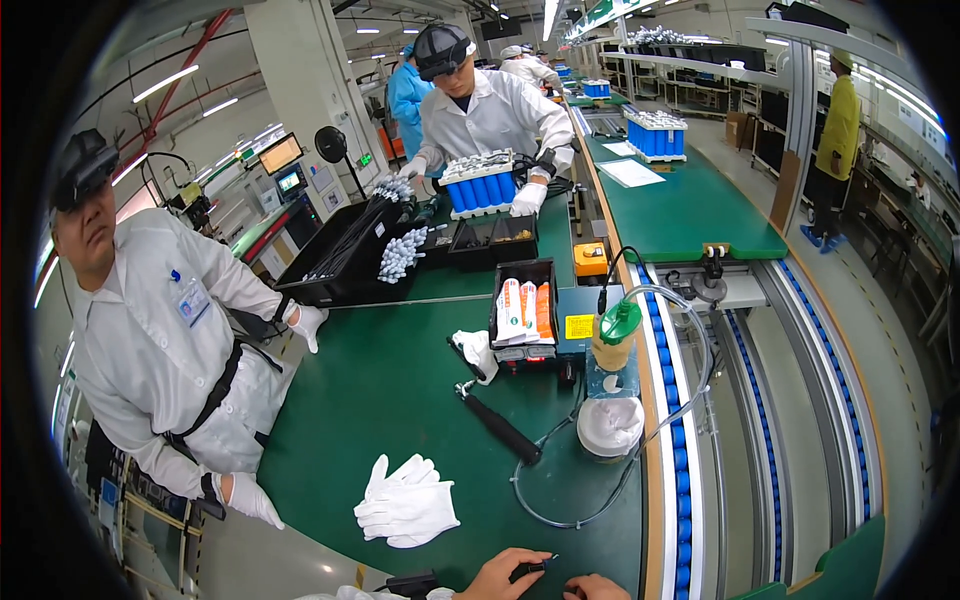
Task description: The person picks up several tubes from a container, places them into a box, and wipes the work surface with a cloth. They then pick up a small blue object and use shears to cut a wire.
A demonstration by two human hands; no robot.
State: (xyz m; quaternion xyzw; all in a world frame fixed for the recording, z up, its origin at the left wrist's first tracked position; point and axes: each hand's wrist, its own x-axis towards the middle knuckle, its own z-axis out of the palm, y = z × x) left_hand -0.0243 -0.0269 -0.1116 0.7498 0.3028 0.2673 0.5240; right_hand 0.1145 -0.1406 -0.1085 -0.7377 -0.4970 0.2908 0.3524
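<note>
Black object [524, 571] in left hand [500, 576], green worktop [330, 390], pale workshop floor [250, 560]

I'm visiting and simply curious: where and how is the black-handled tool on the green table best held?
Probably hold the tool by the middle of its thick black grip, coming from above on the near side and closing across its length. It lies slanted, metal head pointing away and left, so the grip is the nearer end. A thin hose passes near that end.
</note>
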